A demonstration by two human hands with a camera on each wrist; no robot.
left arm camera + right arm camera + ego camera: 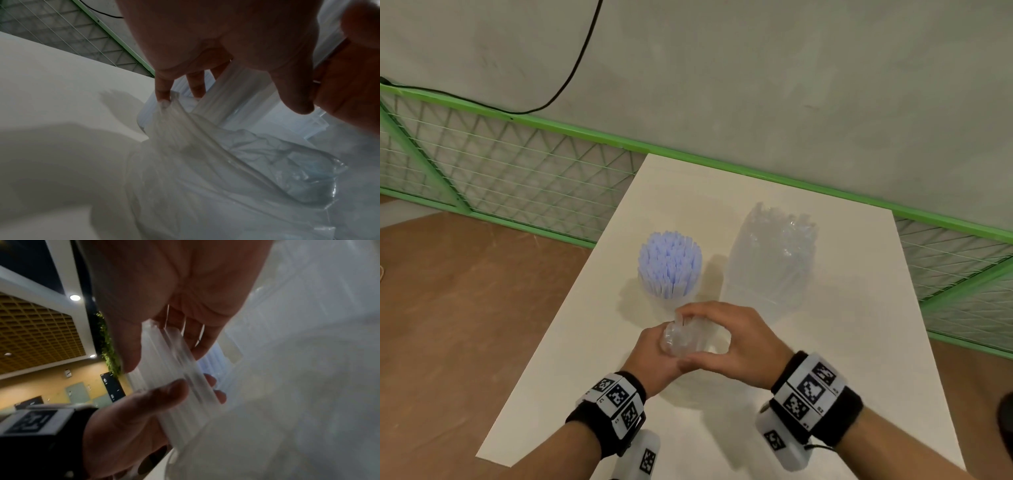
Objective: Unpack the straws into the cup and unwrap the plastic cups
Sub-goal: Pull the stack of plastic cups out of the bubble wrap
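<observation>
Low over the table's front middle, both hands hold a stack of clear plastic cups (685, 337) in its thin clear wrap (205, 162). My left hand (654, 353) grips the stack from the left, and its fingertips (162, 92) pinch a stretched fold of the wrap. My right hand (726, 339) curls over the stack's top from the right, thumb and fingers round the ribbed cups (170, 369). Behind the hands stands a cup full of pale blue straws (669, 263). The lower part of the stack is hidden by the hands.
A crumpled clear plastic package (770, 260) stands at the right of the white table (859, 342), beside the straws. A green mesh fence (517, 164) runs behind the table. Brown floor lies to the left.
</observation>
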